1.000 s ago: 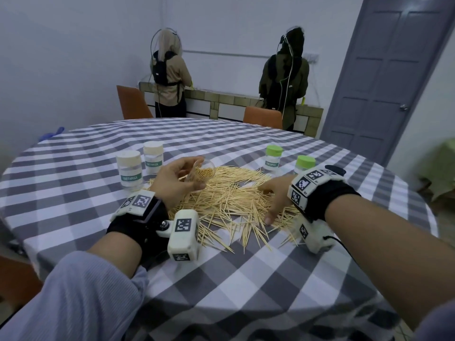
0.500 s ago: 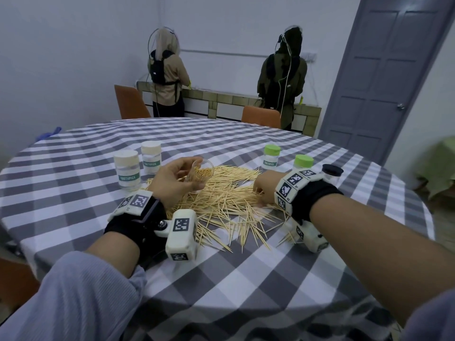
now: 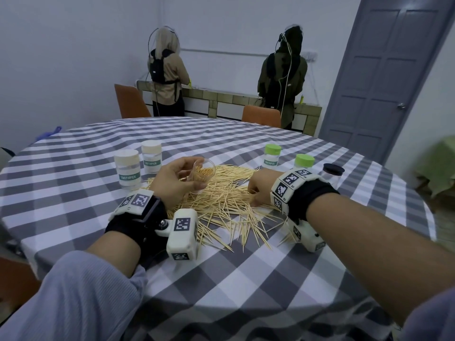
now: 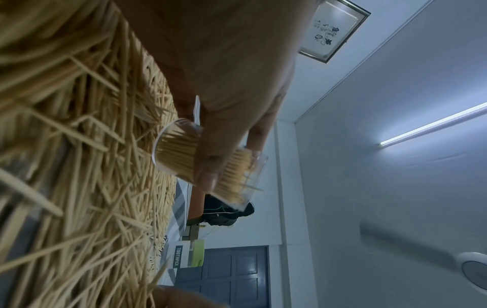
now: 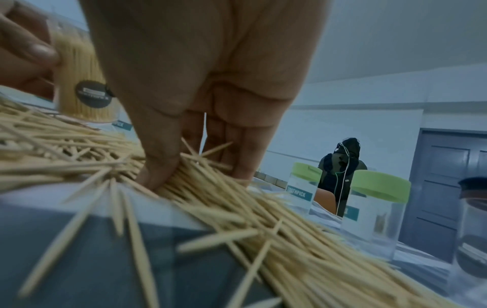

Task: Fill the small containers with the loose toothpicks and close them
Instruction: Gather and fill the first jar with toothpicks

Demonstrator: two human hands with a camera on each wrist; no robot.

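Note:
A heap of loose toothpicks [image 3: 221, 195] lies on the checked tablecloth [image 3: 246, 271]. My left hand [image 3: 176, 179] grips a clear lidless container [image 3: 200, 174], tilted and nearly full of toothpicks, just above the heap's left side; the same container [image 4: 208, 164] shows in the left wrist view, and also, blurred, as the clear container [image 5: 81, 83] in the right wrist view. My right hand [image 3: 258, 190] is down in the heap's right side. Its thumb and fingers [image 5: 158, 166] pinch a small bunch of toothpicks [image 5: 189, 177].
Two beige-lidded containers [image 3: 128, 171] [image 3: 152, 156] stand left of the heap. Two green-lidded ones [image 3: 272, 155] [image 3: 304, 162] and a black-lidded one [image 3: 333, 172] stand at the right. Two people stand at a far counter. Orange chairs sit behind the table.
My right hand has slid left and away from me across the heap, and its fingers have closed on some toothpicks. The left hand and its container have hardly moved.

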